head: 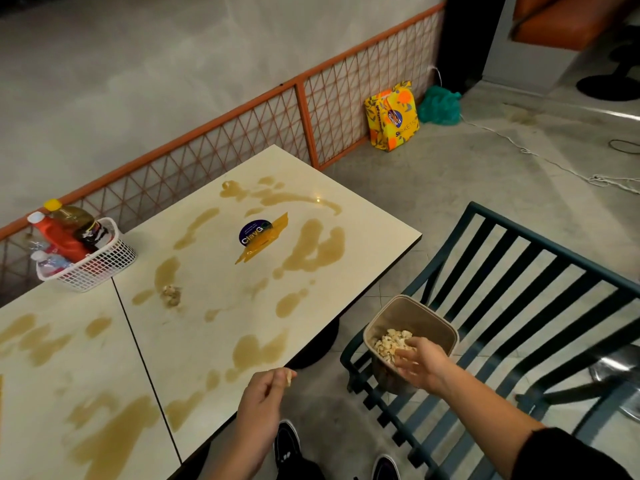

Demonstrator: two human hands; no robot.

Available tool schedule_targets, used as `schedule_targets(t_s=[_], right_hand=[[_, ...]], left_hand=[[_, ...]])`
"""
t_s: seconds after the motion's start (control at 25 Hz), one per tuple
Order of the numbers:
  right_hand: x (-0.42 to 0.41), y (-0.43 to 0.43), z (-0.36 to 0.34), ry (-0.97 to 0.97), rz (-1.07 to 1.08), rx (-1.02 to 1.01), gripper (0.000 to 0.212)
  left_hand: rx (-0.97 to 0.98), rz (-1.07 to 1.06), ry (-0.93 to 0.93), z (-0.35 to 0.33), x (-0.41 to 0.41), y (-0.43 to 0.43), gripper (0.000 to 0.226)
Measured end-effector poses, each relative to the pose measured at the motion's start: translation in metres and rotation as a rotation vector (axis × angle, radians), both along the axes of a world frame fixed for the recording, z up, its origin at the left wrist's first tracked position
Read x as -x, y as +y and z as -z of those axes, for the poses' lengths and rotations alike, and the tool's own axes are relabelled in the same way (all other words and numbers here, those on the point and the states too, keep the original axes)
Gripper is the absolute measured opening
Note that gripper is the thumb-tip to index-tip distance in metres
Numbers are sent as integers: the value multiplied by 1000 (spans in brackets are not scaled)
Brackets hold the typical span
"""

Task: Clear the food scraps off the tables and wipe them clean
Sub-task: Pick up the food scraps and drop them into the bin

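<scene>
Two cream tables stand side by side, the right table [360, 216] and the left table [31, 403], both smeared with brown liquid stains [313, 249]. A small clump of food scraps [171, 294] lies on the right table near the seam. My left hand [261, 400] hovers at the right table's near edge, pinching a small pale scrap [288, 376]. My right hand [420, 363] reaches over the rim of a beige bin [434, 325] holding pale scraps [389, 342], fingers spread and relaxed over the pile.
The bin sits on a dark green slatted chair [512, 289] right of the table. A white basket [104, 265] of sauce bottles stands at the tables' far edge. A round sticker [252, 233] marks the table. An orange mesh fence, a yellow bag [393, 116] and cables lie beyond.
</scene>
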State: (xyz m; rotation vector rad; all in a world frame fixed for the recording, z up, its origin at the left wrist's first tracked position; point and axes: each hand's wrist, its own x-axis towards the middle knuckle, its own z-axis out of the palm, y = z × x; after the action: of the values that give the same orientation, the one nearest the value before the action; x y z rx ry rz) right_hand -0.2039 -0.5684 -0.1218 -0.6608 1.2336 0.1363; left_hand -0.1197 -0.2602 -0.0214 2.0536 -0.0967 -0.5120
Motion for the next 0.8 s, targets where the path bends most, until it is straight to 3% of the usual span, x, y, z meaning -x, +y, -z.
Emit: schedule_targets(t_s=[0.2, 0.32, 0.44, 0.64, 0.8], right_hand=[[8, 88, -56, -354, -310, -236, 37], [3, 122, -82, -503, -336, -162, 31], [-4, 118, -90, -507, -227, -99, 41], [-15, 101, -89, -489, -79, -178, 45], [-21, 98, -89, -467, -173, -191, 35]], left_hand=[[-66, 186, -64, -9, 14, -25, 20], [-44, 246, -116, -13, 18, -42, 25], [-55, 234, -233, -17, 6, -52, 35], [-23, 395, -245, -23, -5, -64, 50], [0, 339, -218, -20, -8, -62, 48]])
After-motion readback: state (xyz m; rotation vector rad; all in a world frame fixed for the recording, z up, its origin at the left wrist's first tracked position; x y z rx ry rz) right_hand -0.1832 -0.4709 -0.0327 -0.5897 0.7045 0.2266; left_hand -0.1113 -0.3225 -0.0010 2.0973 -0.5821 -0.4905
